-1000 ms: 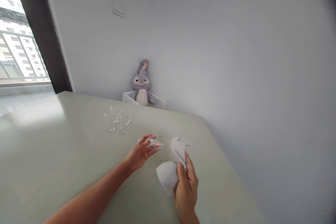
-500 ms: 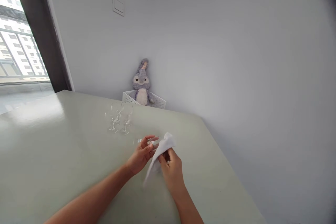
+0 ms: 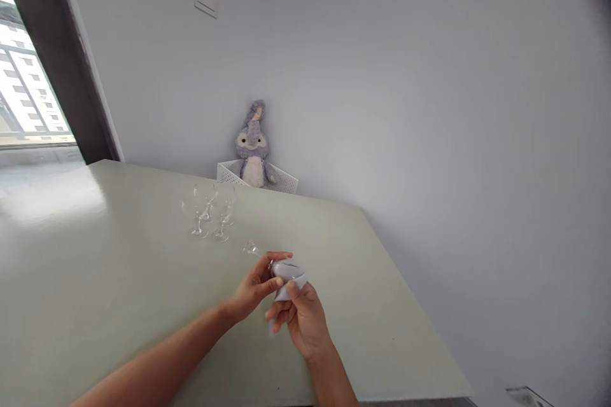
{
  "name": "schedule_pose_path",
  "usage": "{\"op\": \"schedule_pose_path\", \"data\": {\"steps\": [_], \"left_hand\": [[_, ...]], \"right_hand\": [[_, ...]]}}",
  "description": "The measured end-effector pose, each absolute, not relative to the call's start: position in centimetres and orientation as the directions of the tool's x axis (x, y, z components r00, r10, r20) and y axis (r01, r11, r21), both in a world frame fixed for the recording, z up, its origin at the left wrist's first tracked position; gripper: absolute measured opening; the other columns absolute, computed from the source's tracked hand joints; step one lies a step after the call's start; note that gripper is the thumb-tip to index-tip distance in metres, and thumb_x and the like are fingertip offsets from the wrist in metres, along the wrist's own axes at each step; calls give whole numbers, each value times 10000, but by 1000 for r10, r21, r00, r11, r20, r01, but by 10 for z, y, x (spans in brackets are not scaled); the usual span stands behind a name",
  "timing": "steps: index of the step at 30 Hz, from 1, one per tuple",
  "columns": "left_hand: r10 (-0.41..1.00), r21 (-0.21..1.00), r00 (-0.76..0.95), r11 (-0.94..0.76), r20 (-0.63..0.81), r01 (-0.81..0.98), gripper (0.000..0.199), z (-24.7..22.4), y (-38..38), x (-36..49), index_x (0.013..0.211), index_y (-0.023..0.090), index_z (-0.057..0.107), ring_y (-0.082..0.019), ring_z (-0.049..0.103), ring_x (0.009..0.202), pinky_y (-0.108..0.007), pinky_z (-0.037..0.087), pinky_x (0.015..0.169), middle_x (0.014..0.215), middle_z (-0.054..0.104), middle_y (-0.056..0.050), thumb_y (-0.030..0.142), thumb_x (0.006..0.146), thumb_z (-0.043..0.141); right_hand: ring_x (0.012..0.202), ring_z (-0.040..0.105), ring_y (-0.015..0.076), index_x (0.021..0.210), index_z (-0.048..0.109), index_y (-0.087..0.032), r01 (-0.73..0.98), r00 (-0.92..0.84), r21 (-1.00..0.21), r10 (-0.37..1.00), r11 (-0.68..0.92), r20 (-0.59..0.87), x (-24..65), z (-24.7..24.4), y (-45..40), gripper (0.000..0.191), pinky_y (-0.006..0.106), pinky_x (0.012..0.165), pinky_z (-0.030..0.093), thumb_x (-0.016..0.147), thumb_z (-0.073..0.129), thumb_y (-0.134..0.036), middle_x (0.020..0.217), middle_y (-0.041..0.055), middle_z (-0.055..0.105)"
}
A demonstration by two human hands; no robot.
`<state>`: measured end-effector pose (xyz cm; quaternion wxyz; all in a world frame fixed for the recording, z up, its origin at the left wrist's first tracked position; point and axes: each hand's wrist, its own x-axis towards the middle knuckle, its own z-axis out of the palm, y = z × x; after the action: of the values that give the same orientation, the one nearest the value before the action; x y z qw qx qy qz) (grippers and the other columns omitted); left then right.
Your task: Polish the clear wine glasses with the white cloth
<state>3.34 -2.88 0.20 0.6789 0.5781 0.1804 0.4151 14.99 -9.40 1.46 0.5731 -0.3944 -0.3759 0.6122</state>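
My left hand [image 3: 255,286] is closed around the bowl of a clear wine glass [image 3: 251,247], tilted over so its foot points away to the upper left. A white cloth [image 3: 292,286] sits at the bowl's mouth, and part of it shows as a bulge through the glass. Pinched on the cloth's edge is my right hand [image 3: 305,318], its thumb on top and other fingers curled beneath. Several more clear wine glasses [image 3: 220,229] stand upright in a group on the table, beyond my left hand.
The pale green table [image 3: 143,280] has its right edge near the grey wall [image 3: 429,108]. Behind the table, a grey plush rabbit [image 3: 252,168] sits in a white perforated basket [image 3: 286,183]. A window [image 3: 28,89] is at the far left.
The white cloth, hanging loose beside the glass before, is now bunched into the bowl. My right hand has turned, and my left hand has shifted its hold round the bowl.
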Motion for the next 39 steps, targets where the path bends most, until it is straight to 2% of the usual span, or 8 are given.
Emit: {"op": "schedule_pose_path", "data": {"steps": [3,7,12,17,21,26,30,39], "left_hand": [[753,948,646,99,127,-303,413,2,-27,34,1152,199,468,-139,542,693,-282,450,636,850,581,-50,404,796,503],[702,961,713,200,-2,-194,465,0,-22,33,1190,170,458,-126,550,668,-270,464,620,795,583,-42,461,831,405],[732,932,664,-329,149,154,427,8,-21,26,1243,221,425,-167,591,729,-340,470,703,780,634,-44,405,867,340],[513,337,620,-858,594,388,320,14,-25,34,1153,210,508,-239,454,1095,-484,202,1006,1041,593,-83,225,854,395],[522,311,697,-853,492,420,309,12,-23,38,1131,206,516,-208,549,823,-472,219,972,813,606,-69,238,854,384],[591,694,790,-638,163,334,318,23,-25,20,760,194,589,-132,487,537,-280,387,646,571,533,-6,417,842,377],[333,918,926,-285,-174,276,449,29,-33,9,684,169,540,-98,458,451,-216,374,492,555,522,4,483,858,269],[603,360,698,-795,386,488,370,29,-35,21,1107,177,531,-235,521,760,-397,322,785,755,587,-102,396,839,400]], "right_hand": [[564,627,181,953,575,-129,92,-10,-993,997,79,79,151,8,-95,385,267,475,476,818,444,-465,725,77,641],[714,623,228,738,634,-143,659,-113,-705,962,260,249,169,-4,-95,369,322,654,458,809,444,-452,680,105,658],[473,600,170,767,591,-127,69,94,-996,994,-55,-49,197,-7,-99,404,264,484,460,781,479,-516,515,45,619],[406,566,122,798,581,-116,-520,76,-830,957,-202,-281,206,1,-99,334,209,396,448,721,620,-438,519,15,612],[370,532,88,794,593,-107,-502,-20,-838,971,-215,-237,203,6,-100,319,184,403,441,747,599,-422,472,-7,585],[463,606,147,788,620,-106,-37,-333,-984,931,-174,-153,219,37,-110,275,230,460,449,718,626,-371,534,6,612],[484,614,146,736,625,-91,30,-514,-968,827,-248,-228,227,52,-116,285,211,445,427,744,590,-374,597,39,632],[335,496,82,728,564,-112,-445,-105,-858,967,-255,-233,187,30,-103,389,183,358,387,715,591,-500,498,-10,569]]}}
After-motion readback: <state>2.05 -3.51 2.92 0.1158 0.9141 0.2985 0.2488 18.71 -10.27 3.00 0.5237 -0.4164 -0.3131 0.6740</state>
